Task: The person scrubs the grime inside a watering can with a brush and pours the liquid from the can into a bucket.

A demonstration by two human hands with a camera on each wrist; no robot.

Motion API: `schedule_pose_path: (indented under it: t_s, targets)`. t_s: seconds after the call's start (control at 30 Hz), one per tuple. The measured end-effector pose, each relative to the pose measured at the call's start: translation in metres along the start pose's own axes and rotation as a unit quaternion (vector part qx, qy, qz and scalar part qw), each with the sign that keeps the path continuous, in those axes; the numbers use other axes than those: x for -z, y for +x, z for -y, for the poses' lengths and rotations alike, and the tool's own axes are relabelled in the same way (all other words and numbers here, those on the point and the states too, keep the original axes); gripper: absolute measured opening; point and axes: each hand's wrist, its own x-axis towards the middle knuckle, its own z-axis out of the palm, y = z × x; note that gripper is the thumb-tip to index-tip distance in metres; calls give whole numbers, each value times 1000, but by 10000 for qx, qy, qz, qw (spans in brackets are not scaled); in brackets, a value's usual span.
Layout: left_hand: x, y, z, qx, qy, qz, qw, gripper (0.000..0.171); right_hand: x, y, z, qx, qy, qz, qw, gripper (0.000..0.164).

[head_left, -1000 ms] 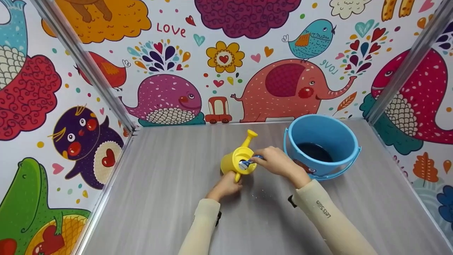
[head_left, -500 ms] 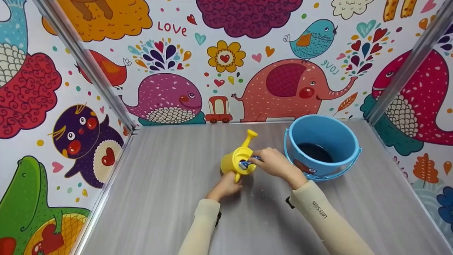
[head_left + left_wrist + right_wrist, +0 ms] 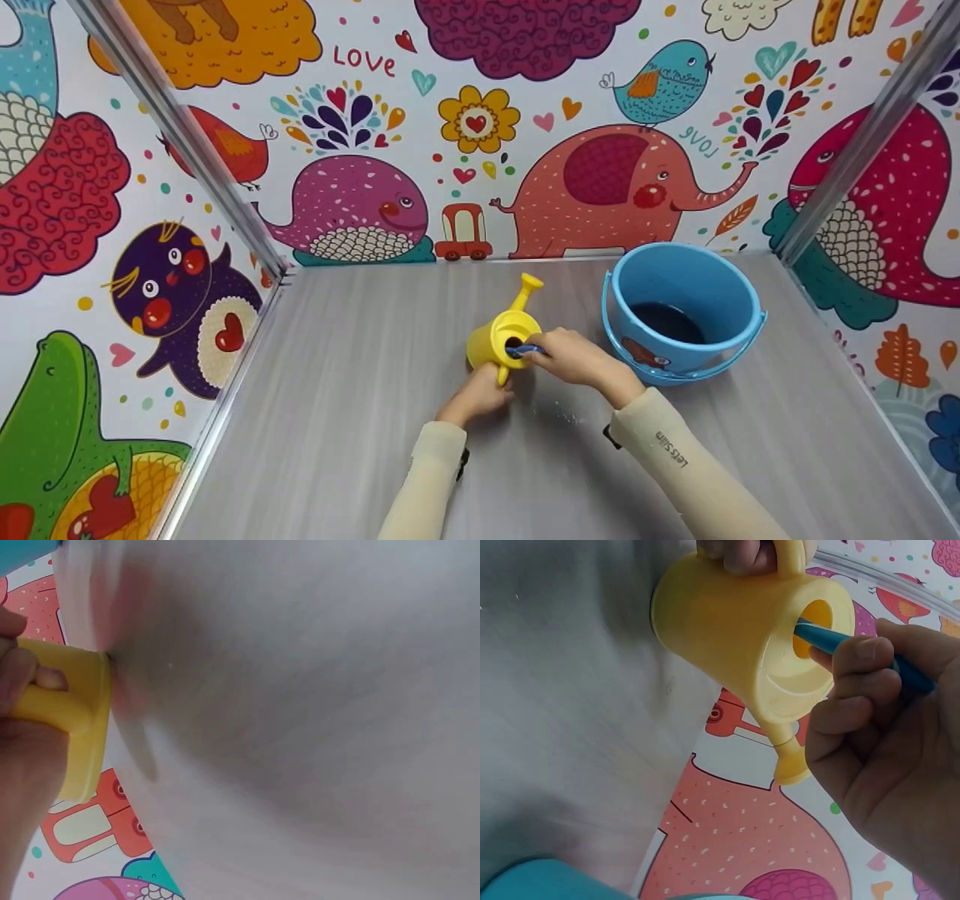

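Watering can (image 3: 480, 347), yellow, is held near the middle of the grey tabletop (image 3: 337, 360), tilted so that its mouth leans toward your right hand (image 3: 574, 356) and its spout (image 3: 523, 296) points to the back wall. Your left hand (image 3: 478, 394) grips the can's handle (image 3: 789, 555), fingers wrapped around it, likely to keep the can steady. From the left wrist view, you can't be sure whether an edge of its base meets the tabletop. Your right hand pinches a slim blue tool (image 3: 821, 636) between thumb and fingers, its far end inside the round filling hole; the tilt seems to give that end an easier way in. Nearer you, between your forearms, bright specks (image 3: 559, 412) like droplets dot the tabletop. To the right, beyond your right hand, a blue bucket (image 3: 675, 277) stands upright, near the can but apart, presumably within reach without crowding your wrists; its bail hangs down outside the front. Behind everything rises a patterned wall (image 3: 510, 97), with metal posts (image 3: 187, 142) at both corners.
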Motion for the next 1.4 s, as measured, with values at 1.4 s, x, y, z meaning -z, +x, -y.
schedule_pose_path:
  t_s: [1.4]
  targets:
    - [1,0,1,-139,0,-90,9999,39,-9,1,-4,-166,228,-386,9989,29]
